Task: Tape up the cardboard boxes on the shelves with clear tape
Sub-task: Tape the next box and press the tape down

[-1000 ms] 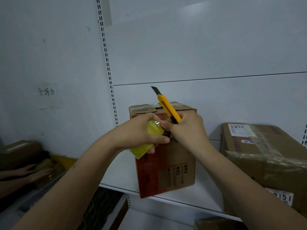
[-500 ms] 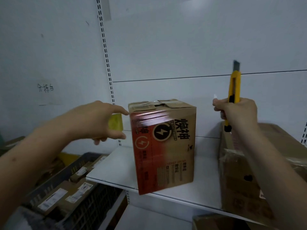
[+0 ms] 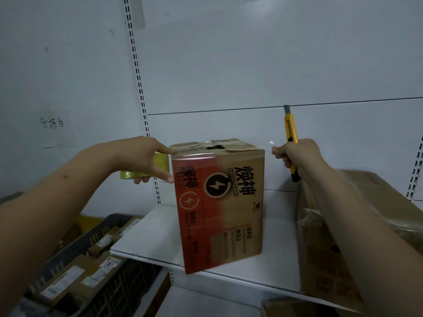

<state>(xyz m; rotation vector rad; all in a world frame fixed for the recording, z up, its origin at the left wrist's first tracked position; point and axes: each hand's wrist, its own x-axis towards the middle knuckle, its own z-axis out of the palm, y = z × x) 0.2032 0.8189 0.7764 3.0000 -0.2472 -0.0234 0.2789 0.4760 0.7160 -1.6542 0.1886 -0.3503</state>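
A cardboard box (image 3: 231,202) with a red side and lightning logos stands upright on the white shelf (image 3: 146,243), one corner over the front edge. Its top flaps carry strips of tape. My left hand (image 3: 142,156) is at the box's upper left corner, holding a yellowish roll of clear tape (image 3: 146,168), with a finger touching the top edge. My right hand (image 3: 295,154) is at the box's upper right, gripping a yellow utility knife (image 3: 291,138) upright, blade pointing up. A stretch of clear tape seems to run across the top toward my right hand.
A bigger cardboard box (image 3: 366,225) wrapped in clear film sits on the shelf to the right, under my right forearm. Below left, a dark plastic crate (image 3: 96,271) holds labelled parcels. Behind are white wall panels with a slotted upright (image 3: 137,72).
My hands have parted from the front of the box: the left went to the left corner with the roll, the right swung out to the right with the knife, then lowered slightly.
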